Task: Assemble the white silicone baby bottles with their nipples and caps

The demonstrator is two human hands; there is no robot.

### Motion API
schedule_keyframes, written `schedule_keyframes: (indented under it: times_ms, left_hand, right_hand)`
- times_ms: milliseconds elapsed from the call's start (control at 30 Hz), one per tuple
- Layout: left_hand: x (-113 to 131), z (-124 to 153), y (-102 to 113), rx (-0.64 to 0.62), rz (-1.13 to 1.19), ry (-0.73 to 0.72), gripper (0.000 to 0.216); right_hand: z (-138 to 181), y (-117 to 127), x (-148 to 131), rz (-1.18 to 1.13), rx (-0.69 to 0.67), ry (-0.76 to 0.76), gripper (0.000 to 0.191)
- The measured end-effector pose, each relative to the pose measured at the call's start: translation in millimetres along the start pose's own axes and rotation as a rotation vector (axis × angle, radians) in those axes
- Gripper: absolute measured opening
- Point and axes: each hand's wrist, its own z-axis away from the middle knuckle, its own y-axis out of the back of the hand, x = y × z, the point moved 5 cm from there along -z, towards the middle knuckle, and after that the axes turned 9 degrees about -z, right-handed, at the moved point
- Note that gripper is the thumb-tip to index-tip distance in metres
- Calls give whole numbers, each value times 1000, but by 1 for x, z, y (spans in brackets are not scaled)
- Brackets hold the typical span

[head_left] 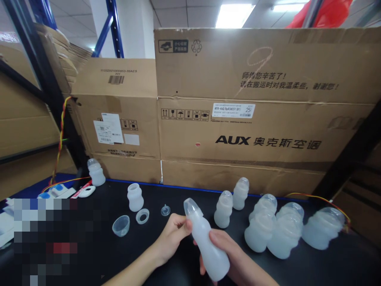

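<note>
Both hands are closed on the held bottle [207,241]: the left hand [172,237] pinches it below its clear cap [192,207] with thumb and finger, while the right hand [228,246] wraps its lower body. The held bottle is above the black table [175,198], and its long axis is slanted, with the cap up to the left and away from the person, and the base down to the right. So the left hand is nearer to the cap, and the right hand nearer to the base. Left of the held bottle is a small clear piece [165,210], then a white ring [138,217] and a clear cup [121,227], with an uncapped bottle [135,199] just behind the ring. Right of it stand two capped bottles [224,210], and farther right is a cluster of bottles [284,234], which overlap and look a little blurred, so I cannot count them surely. Behind the held bottle is a cardboard wall [238,127].
</note>
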Motion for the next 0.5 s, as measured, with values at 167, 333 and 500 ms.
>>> schedule_keyframes:
  times_ms: [167, 333, 500]
  left_hand:
    - [3, -6, 4, -34, -158, -59, 75]
    - [11, -12, 22, -39, -448, -135, 52]
    - [5, -17, 50, 161, -832, -191, 23]
  right_hand:
    - [7, 1, -7, 52, 46, 45, 67]
    - [-1, 5, -17, 268, 80, 250, 50]
    - [-10, 18, -14, 474, 235, 360, 46]
